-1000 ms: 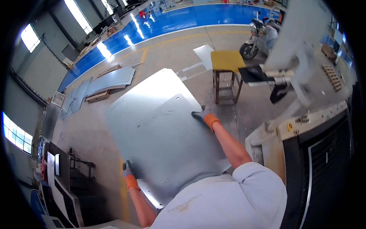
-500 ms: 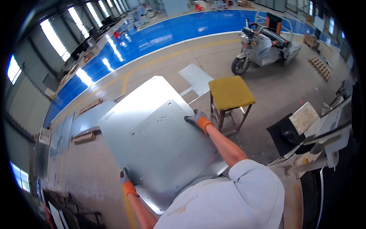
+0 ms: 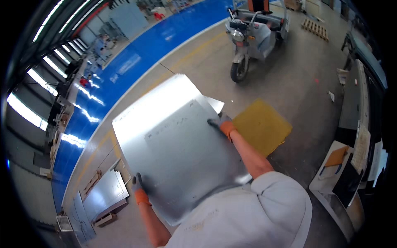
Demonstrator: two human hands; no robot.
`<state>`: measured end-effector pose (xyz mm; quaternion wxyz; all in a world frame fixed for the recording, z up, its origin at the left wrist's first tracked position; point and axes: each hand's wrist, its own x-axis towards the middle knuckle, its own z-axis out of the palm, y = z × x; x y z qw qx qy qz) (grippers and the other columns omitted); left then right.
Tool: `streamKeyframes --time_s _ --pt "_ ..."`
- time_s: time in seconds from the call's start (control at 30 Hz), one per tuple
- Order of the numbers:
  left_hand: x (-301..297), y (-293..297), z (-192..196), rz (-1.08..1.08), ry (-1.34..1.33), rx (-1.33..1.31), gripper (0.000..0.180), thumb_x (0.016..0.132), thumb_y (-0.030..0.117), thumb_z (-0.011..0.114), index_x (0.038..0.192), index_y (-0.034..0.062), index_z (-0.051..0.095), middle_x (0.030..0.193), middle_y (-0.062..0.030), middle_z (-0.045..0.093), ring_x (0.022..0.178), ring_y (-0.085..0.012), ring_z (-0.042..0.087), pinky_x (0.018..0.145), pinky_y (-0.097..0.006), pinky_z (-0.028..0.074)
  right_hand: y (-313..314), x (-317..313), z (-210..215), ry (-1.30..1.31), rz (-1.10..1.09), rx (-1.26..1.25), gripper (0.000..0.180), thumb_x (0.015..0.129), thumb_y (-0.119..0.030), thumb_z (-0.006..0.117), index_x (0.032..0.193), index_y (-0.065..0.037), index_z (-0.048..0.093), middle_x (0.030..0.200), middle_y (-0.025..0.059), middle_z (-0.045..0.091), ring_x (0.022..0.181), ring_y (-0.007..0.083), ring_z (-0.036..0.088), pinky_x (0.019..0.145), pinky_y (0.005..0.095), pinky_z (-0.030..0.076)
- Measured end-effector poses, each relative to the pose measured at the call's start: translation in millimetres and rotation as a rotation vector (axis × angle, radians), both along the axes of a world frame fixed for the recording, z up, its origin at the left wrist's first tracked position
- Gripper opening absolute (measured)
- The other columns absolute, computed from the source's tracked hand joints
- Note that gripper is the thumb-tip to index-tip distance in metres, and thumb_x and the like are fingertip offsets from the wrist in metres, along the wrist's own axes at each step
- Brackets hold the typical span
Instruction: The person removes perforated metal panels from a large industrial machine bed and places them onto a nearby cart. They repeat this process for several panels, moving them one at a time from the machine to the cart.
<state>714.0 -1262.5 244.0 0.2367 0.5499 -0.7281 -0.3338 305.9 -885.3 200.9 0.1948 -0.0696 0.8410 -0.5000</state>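
Two gloved hands, left hand [image 3: 138,184] and right hand [image 3: 218,123], fingers clamped on opposite edges of my metal sheet [image 3: 178,149]; best kept level, clear of the yellow stool [image 3: 260,126] just beyond my right fingers.

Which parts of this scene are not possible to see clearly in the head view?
- Left hand: its fingers curl behind the metal sheet, so the grip is hidden.
- Yellow stool: its legs are hidden under the seat, and the right hand covers one corner.
- Small marks on the sheet: too small to make out.
- Tricycle: its rear is cut off by the top edge.
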Motion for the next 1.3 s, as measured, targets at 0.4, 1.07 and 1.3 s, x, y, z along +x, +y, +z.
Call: streamKeyframes --time_s 0.4,1.07,1.3 --pt "-509 -221 6 -0.373 0.291 0.253 0.065 0.087 0.04 0.072 0.132 -0.0031 0.055 0.117 -0.0119 0.064 0.098 -0.0194 0.059 0.083 -0.032 0.048 -88 -359 8 0.117 -0.407 -0.055 0.094 0.064 -0.06 0.078 0.13 0.003 0.056 0.124 0.0237 0.063 0.116 0.0371 0.06 0.1 0.0393 0.046" --pt "-1337 141 17 -1.302 0.165 0.179 0.041 0.084 0.037 0.075 0.098 -0.0013 0.07 0.084 -0.0021 0.067 0.073 -0.0115 0.057 0.067 -0.031 0.048 233 -645 -49 0.159 -1.532 -0.021 0.057 0.068 -0.04 0.083 0.099 0.003 0.064 0.086 0.0131 0.067 0.075 0.0234 0.062 0.069 0.038 0.051" --pt "-1504 386 27 -1.484 0.077 0.143 0.056 0.081 0.044 0.073 0.114 -0.0006 0.066 0.099 -0.0144 0.071 0.087 -0.0261 0.066 0.079 -0.037 0.05 387 -719 11 0.248 -1.705 -0.205 0.034 0.076 -0.024 0.083 0.084 -0.001 0.06 0.076 0.003 0.06 0.065 0.0147 0.053 0.057 0.0318 0.045"
